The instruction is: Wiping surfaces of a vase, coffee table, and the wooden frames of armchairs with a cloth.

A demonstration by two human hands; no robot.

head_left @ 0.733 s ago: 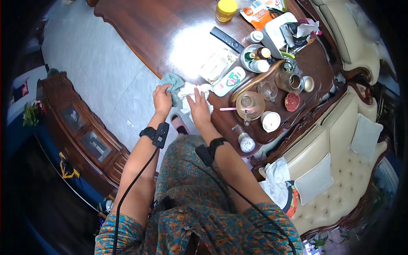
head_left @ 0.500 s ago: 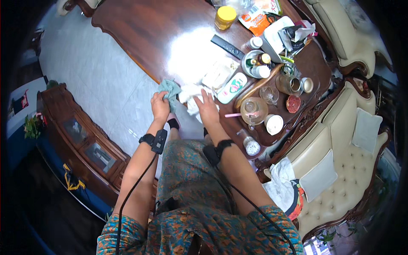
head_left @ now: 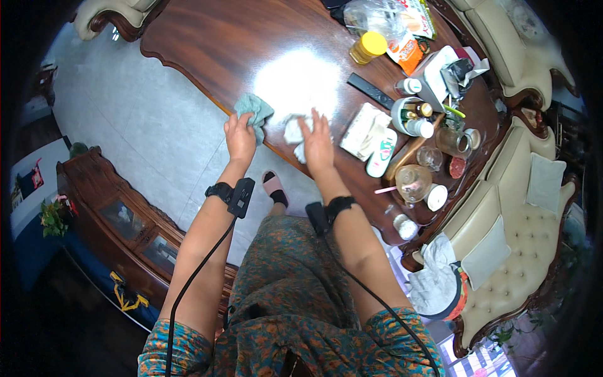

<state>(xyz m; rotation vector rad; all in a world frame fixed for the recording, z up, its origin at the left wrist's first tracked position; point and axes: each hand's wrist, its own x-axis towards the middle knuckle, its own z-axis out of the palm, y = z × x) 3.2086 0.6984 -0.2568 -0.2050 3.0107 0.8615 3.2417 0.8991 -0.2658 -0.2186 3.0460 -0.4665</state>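
Observation:
My left hand [head_left: 240, 139] is closed on a crumpled green cloth [head_left: 256, 114] at the table's near edge. To its right, my right hand [head_left: 319, 143] has its thumb and fingers on a bunched white cloth [head_left: 294, 131], part of which shows below the palm near the edge. The fingers look partly stretched, and some of this cloth is hidden under them. Both cloths lie on the glossy dark wooden table [head_left: 201, 56], beside a bright patch of reflected light. A black band with a small device sits on each wrist.
Right of my hands are a white packet [head_left: 363, 131], a white bottle [head_left: 381, 154] and a black remote [head_left: 370, 91]. Beyond stand a yellow-lidded jar [head_left: 369, 48], a round holder of bottles [head_left: 412, 116] and a glass pitcher [head_left: 413, 183]. A cream sofa [head_left: 527, 201] borders the right side.
Both hands have moved slightly up, and the right hand and white cloth have shifted left along the table. The view has shifted, so the table items appear farther right.

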